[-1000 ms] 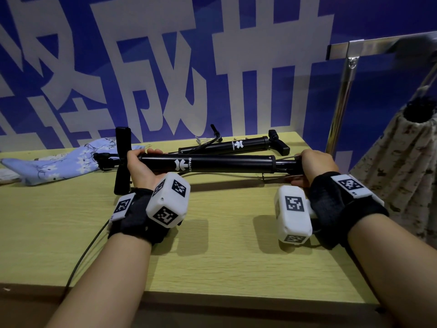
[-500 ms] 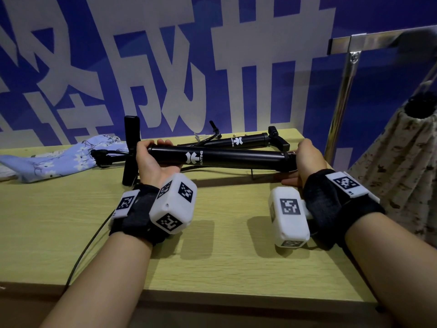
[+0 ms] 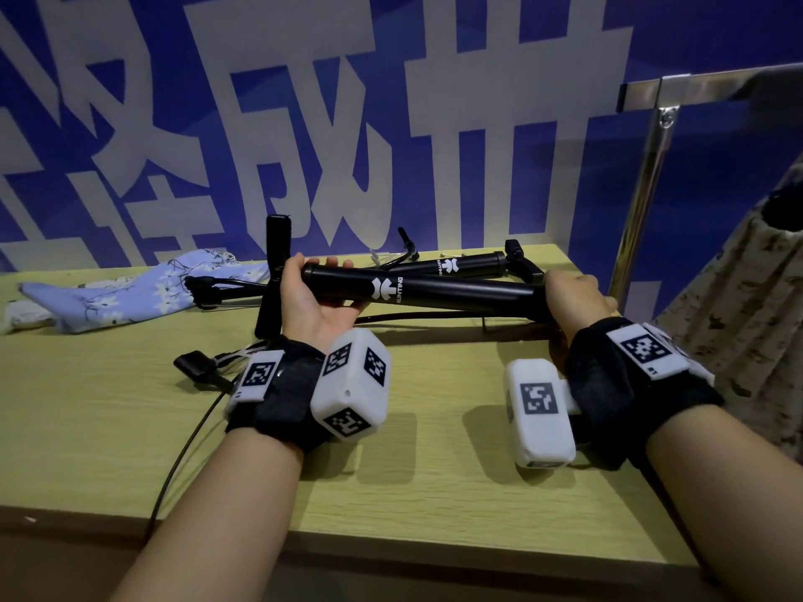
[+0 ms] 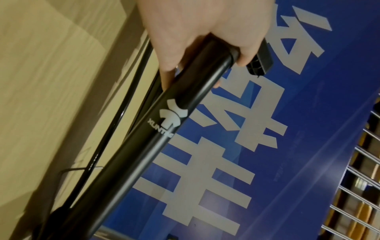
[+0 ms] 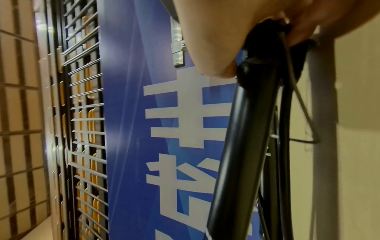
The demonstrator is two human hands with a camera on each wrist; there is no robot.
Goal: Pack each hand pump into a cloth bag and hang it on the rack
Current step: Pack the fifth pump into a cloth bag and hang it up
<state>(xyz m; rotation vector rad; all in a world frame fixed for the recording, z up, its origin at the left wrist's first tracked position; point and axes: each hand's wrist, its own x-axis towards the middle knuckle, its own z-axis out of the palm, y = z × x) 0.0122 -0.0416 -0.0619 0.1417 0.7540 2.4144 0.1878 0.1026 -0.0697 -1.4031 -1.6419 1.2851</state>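
Observation:
A long black hand pump [image 3: 439, 292] [image 4: 164, 129] [image 5: 242, 138] is held lengthwise above the yellow table [image 3: 130, 427]. My left hand [image 3: 310, 293] [image 4: 197, 35] grips its barrel near the T-handle [image 3: 273, 275]. My right hand [image 3: 573, 297] [image 5: 257, 32] grips the opposite end by the base. The pump's hose [image 3: 434, 317] hangs under the barrel. A second, shorter black pump [image 3: 469, 265] lies on the table behind it. A blue floral cloth bag [image 3: 130, 293] lies flat at the far left. A beige patterned bag [image 3: 738, 306] hangs from the metal rack [image 3: 643, 184] on the right.
A blue wall with large white characters [image 3: 347, 123] stands right behind the table. A thin black cable [image 3: 187, 445] runs over the table's front left edge, ending in a small black plug [image 3: 195, 367]. The rack's upright post stands at the table's far right corner.
Both hands have lifted the long pump off the table and turned it, its left end now higher than the right. The bags and the second pump lie as before.

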